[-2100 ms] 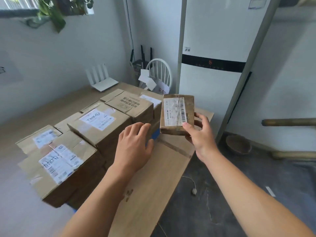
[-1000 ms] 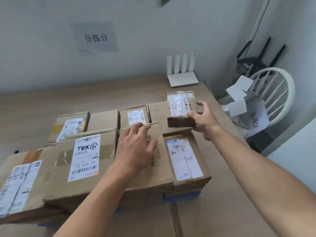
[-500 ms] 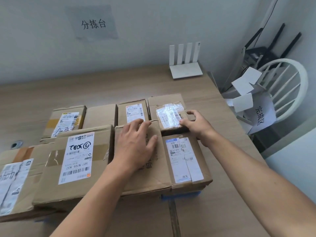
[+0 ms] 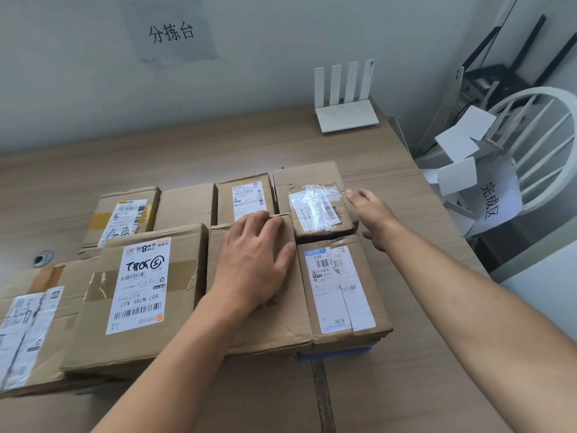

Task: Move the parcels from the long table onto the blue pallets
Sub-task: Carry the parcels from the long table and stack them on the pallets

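Several cardboard parcels with white labels lie packed side by side on the wooden table (image 4: 218, 151). A small flat parcel (image 4: 318, 210) with a shiny taped label rests on top of a larger box at the back right of the group. My right hand (image 4: 373, 218) hovers just right of it with straight fingers, apart from it. My left hand (image 4: 254, 260) lies flat on a plain brown box (image 4: 259, 307) in the front row. A strip of blue pallet (image 4: 337, 353) shows under the front right box (image 4: 338, 289).
A white router (image 4: 345, 101) stands at the table's back edge. A white chair (image 4: 530, 145) holding paper sheets and a handwritten sign is off the table's right end. A paper sign hangs on the wall (image 4: 171, 32). A cable hole (image 4: 42, 259) is at left.
My right hand carried the small parcel over, set it down on the back right box and let go; it now sits slightly right of the parcel. My left hand stayed on the brown box.
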